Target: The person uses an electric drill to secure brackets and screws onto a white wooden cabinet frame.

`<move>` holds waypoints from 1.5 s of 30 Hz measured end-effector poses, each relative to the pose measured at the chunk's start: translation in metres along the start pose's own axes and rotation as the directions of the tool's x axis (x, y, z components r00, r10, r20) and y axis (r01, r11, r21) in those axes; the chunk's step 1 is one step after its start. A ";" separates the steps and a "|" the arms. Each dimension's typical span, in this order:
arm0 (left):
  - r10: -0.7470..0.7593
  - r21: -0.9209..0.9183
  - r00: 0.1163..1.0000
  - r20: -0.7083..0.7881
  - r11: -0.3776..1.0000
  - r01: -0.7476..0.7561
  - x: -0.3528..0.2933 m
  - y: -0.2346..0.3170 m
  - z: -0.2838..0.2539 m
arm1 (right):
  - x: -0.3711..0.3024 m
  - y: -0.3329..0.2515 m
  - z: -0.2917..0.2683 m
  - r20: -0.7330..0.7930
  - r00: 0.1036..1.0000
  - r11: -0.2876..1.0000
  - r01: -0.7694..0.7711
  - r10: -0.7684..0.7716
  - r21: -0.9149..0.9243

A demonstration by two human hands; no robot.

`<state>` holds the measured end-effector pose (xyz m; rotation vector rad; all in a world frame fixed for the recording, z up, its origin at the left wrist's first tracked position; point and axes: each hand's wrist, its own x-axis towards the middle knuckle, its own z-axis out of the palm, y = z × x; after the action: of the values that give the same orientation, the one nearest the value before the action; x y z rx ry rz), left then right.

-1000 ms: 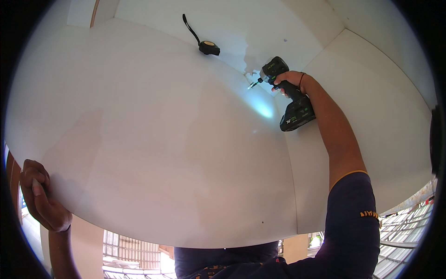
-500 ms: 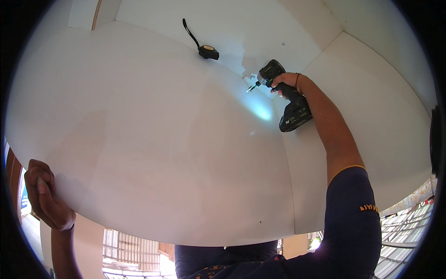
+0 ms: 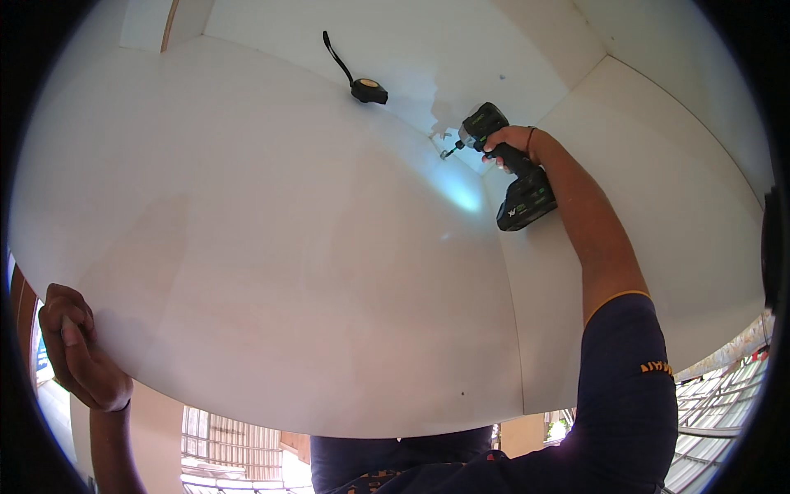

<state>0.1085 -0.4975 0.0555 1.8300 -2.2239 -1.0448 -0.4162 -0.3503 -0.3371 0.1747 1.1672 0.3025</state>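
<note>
My right hand [image 3: 513, 146] is wrapped round the handle of a black cordless impact driver [image 3: 527, 202], whose bit points left and down at the inner corner of a white board box. The driver's lamp throws a bluish spot on the large white panel [image 3: 313, 239] just below the bit. A small pale fitting [image 3: 445, 154] shows at the bit's tip. My left hand [image 3: 78, 342] is closed beside the panel's left edge, its fingers curled; what they hold, if anything, is hidden.
A black tape measure [image 3: 368, 90] with a wrist strap rests up at the seam between the large panel and the far board. A white side board [image 3: 609, 222] meets the panel on the right. My body is against the near edge.
My right hand and the driver have shifted slightly up and to the right. My left hand has drifted a little left. The tape measure has stayed put.
</note>
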 end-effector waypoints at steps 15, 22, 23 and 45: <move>0.087 0.066 0.996 0.021 0.994 -0.088 0.021 0.001 0.011 | -0.006 0.001 -0.006 -0.019 0.999 0.999 0.030 -0.031 -0.030; 0.081 0.062 0.995 0.063 0.994 -0.085 0.043 0.008 0.015 | -0.010 0.007 -0.004 -0.035 0.999 0.999 0.033 -0.032 0.019; 0.087 0.064 0.994 0.067 0.994 -0.092 0.047 0.010 0.017 | -0.016 0.005 0.001 -0.049 0.998 0.999 0.046 -0.046 0.007; 0.153 0.064 0.987 -0.052 0.987 -0.149 0.051 0.034 0.031 | -0.045 -0.043 0.076 -0.526 -0.003 0.401 0.643 -0.850 -0.652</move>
<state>0.0514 -0.5271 0.0322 1.6590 -2.3417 -0.8980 -0.3560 -0.4041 -0.2806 -0.9951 1.9961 -0.6092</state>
